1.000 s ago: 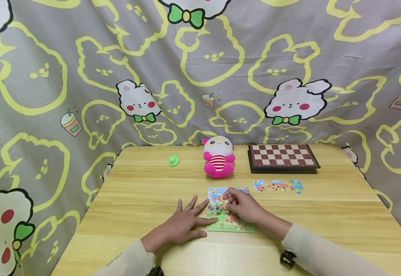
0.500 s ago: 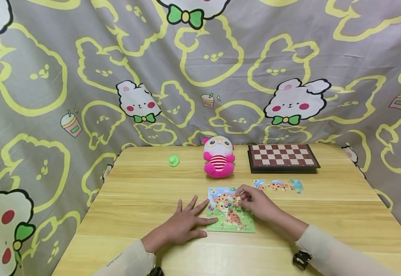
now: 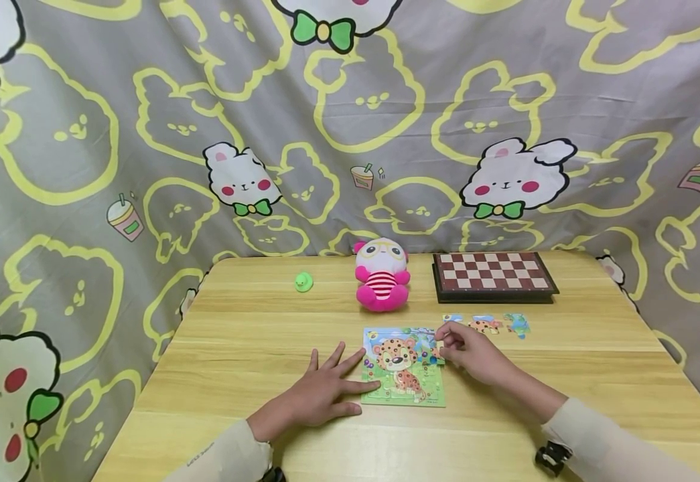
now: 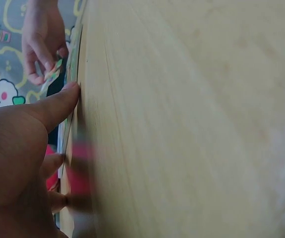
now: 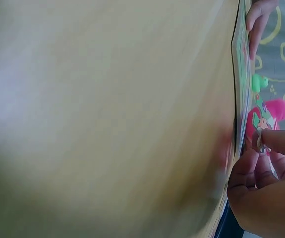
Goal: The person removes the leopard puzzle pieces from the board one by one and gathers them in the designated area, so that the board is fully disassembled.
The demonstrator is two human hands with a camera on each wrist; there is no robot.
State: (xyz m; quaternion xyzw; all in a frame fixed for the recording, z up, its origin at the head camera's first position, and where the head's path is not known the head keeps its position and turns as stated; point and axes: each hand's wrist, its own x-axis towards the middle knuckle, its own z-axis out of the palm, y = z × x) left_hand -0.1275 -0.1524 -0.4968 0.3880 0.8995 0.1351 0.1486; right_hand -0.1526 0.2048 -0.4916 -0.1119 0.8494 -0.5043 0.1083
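A jigsaw puzzle (image 3: 386,395) with a spotted leopard cub lies flat near the middle of the table. My left hand (image 3: 319,395) is spread at its left side, one finger reaching over the green corner and the thumb at the table. At the right side of the puzzle, my right hand (image 3: 476,355) pinches a puzzle piece (image 5: 263,116) between thumb and fingers, tilted up over the edge. In the head view the piece overlaps the puzzle's upper right part. Loose puzzle pieces (image 3: 517,325) lie beyond the right hand, one partly hidden behind it.
A pink panda plush (image 3: 382,278) sits behind the puzzle. To its left is a small green duck (image 3: 304,282); to its right, a folded chessboard (image 3: 494,276) stands near the back edge. A patterned curtain (image 3: 325,134) hangs behind the wooden table (image 3: 235,348).
My right hand has moved right, from over the puzzle's middle to its right edge, carrying the pinched piece. The cub's face is uncovered now. My left hand stays in place.
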